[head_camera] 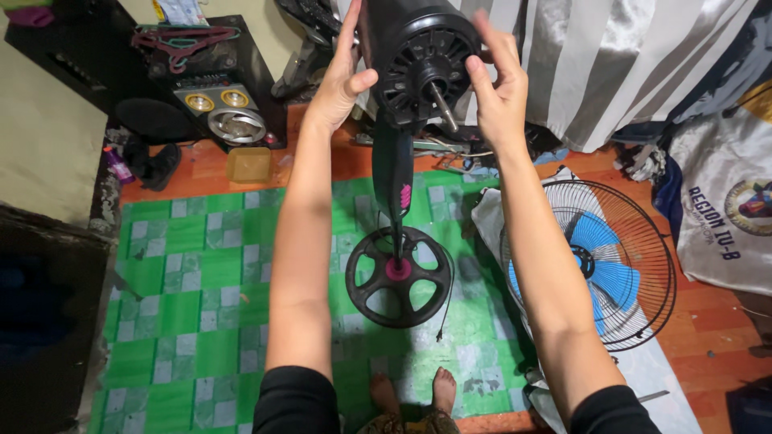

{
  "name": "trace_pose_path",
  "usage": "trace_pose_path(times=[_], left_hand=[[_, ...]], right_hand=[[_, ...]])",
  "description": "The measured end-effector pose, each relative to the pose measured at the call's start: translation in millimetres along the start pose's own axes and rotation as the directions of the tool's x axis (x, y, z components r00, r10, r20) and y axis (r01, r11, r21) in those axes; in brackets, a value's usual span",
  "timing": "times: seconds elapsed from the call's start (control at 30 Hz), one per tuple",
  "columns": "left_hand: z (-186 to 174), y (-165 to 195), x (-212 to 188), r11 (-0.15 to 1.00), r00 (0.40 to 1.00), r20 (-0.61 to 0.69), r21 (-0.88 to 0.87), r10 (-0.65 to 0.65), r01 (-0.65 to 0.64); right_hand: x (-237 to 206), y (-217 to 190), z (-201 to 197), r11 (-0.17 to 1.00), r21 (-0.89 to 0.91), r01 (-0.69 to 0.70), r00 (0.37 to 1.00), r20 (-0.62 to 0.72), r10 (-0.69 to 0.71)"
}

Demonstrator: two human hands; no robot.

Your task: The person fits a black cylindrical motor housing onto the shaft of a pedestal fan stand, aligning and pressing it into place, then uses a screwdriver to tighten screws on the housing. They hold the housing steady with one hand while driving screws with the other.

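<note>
A black stand fan motor head [418, 60] with a bare metal shaft [444, 108] faces me at the top of its black pole [393, 173]. My left hand [342, 76] rests against the motor's left side, fingers raised. On the right side my right hand [497, 84] grips the front rim of the housing. The pole runs down to a round black spoked base [398, 277] with a pink hub, standing on a green checkered mat [201, 281].
A fan grille with blue blades [599, 265] lies on the floor to the right. A speaker box [221, 108] with clothes hangers on top stands at the back left. Striped cloth and a printed shirt [724, 209] sit at the right. My bare feet [414, 394] are below.
</note>
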State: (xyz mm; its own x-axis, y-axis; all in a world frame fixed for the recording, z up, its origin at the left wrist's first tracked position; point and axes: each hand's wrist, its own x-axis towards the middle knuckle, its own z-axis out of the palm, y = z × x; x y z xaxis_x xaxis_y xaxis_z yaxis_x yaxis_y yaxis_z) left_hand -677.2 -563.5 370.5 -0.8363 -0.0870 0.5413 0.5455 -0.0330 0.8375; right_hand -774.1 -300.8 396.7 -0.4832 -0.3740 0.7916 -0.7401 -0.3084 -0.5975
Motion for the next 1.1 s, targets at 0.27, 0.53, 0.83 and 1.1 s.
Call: trace_pose_path(times=[0.27,0.53,0.83,1.1], left_hand=[[-12,-1,2,0.997,1.0,0.011,-0.08,-0.013,0.013],[-29,8,2,0.985,0.998,0.028,-0.162,-0.062,0.066],[-31,27,14,0.988,0.994,-0.001,-0.116,-0.108,0.107],[-31,28,18,0.994,0.994,-0.026,-0.02,-0.105,0.105]], right_hand=[[10,-13,3,0.99,0.064,-0.127,0.992,0.023,0.125],[16,-19,19,0.997,0.02,-0.077,0.995,-0.069,0.079],[33,3,25,0.993,0.036,-0.114,0.988,-0.104,0.117],[35,13,20,0.99,0.091,-0.107,0.989,-0.091,0.115]])
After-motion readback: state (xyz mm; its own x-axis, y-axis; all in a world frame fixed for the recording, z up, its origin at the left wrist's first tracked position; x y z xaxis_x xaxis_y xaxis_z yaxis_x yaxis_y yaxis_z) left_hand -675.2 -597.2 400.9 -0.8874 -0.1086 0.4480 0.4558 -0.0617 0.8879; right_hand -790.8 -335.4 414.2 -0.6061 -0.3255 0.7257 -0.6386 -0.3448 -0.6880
